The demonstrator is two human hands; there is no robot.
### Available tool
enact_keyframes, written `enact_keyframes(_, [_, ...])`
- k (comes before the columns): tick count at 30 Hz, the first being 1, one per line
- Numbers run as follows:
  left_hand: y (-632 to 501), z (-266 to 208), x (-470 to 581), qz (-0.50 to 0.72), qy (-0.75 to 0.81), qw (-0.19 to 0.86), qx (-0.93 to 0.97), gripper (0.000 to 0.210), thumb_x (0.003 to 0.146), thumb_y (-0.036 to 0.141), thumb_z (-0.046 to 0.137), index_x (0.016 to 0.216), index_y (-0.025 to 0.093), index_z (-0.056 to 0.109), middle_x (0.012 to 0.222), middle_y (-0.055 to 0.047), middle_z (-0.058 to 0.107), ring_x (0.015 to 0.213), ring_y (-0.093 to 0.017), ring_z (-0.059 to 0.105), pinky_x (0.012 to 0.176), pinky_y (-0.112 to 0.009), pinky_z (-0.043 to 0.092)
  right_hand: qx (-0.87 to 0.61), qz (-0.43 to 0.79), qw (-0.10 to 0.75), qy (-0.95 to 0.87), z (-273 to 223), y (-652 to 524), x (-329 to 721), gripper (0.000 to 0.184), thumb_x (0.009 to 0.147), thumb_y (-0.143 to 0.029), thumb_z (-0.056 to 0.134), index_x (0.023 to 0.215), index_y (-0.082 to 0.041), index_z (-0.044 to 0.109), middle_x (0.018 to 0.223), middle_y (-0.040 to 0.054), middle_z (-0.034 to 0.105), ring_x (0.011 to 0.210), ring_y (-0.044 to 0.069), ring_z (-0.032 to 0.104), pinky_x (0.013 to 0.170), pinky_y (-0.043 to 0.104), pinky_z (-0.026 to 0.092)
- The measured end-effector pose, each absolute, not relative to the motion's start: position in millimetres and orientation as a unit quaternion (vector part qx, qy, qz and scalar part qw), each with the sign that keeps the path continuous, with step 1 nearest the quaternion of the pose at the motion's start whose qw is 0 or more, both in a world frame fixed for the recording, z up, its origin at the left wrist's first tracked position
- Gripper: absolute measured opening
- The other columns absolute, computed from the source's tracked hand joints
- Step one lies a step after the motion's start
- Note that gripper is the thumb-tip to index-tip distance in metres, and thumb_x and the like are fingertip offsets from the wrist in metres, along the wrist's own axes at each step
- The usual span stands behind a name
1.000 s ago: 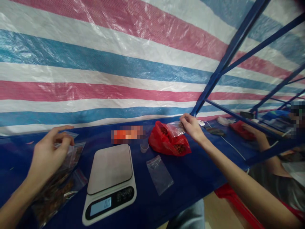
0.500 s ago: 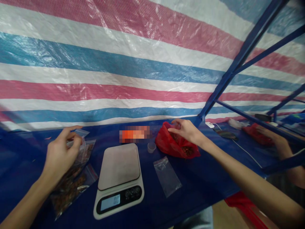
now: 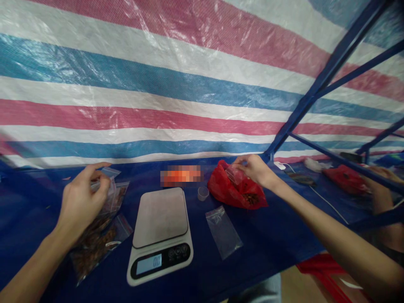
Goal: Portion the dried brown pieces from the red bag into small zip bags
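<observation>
My right hand point(image 3: 252, 170) is closed in a pinch at the upper rim of a red plastic bag point(image 3: 221, 187), which stands with its mouth open. Small brown pieces point(image 3: 251, 198) show inside it. Over at the left, my left hand point(image 3: 85, 191) hovers above or rests on a pile of clear zip bags point(image 3: 121, 191), its index finger stretched out and its thumb apart. A filled zip bag point(image 3: 97, 252) with brown contents lies below that hand. Between the hands, a white kitchen scale point(image 3: 162, 219) has a bare plate and reads 0.0.
A flat clear zip bag point(image 3: 224, 231) lies right of the scale. Behind it stands a small clear cup point(image 3: 203, 193), near a blurred-out orange packet point(image 3: 179, 176). Blue metal bars point(image 3: 312, 99) rise at the right; beyond them another person's arm point(image 3: 383, 198) reaches towards a red bag point(image 3: 345, 179).
The view has shifted slightly. My right hand has lifted a little at the red bag's rim, and a fold of thin film now shows under its fingers. My left hand stays by the zip bags.
</observation>
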State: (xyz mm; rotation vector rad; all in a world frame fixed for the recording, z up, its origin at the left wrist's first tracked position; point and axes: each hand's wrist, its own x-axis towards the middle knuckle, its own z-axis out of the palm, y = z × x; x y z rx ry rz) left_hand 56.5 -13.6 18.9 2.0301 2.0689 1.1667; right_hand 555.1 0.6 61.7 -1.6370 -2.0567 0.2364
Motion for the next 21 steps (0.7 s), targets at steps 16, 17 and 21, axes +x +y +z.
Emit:
enact_keyframes(16, [-13, 23, 51, 0.300, 0.648, -0.021, 0.699, 0.040, 0.096, 0.038, 0.042, 0.122, 0.021, 0.067, 0.107, -0.009, 0.074, 0.102, -0.028, 0.070, 0.094, -0.038, 0.051, -0.507, -0.084, 0.282, -0.810, 67, -125, 510, 0.055, 0.100, -0.015, 0.048, 0.153, -0.026, 0.058, 0.147, 0.0072, 0.066, 0.133, 0.028, 0.066, 0.113, 0.045, 0.054])
enact_keyframes(17, [-12, 25, 50, 0.278, 0.640, -0.010, 0.716, 0.038, 0.097, 0.038, 0.041, 0.118, 0.020, 0.068, 0.113, -0.010, 0.074, 0.107, -0.028, 0.069, 0.098, -0.039, 0.050, -0.480, -0.088, 0.251, -0.836, 52, -139, 501, 0.063, 0.098, -0.011, 0.046, 0.158, -0.029, 0.052, 0.153, 0.0061, 0.061, 0.138, 0.028, 0.062, 0.114, 0.045, 0.054])
enact_keyframes(21, [-11, 32, 39, 0.207, 0.597, 0.041, 0.774, 0.039, 0.100, 0.038, 0.040, 0.119, 0.019, 0.069, 0.130, -0.011, 0.069, 0.122, -0.028, 0.065, 0.110, -0.042, 0.047, -0.451, -0.079, 0.147, -0.877, -5, -176, 481, 0.080, 0.095, -0.026, 0.062, 0.168, -0.031, 0.030, 0.160, 0.0067, 0.051, 0.140, 0.033, 0.060, 0.101, 0.045, 0.063])
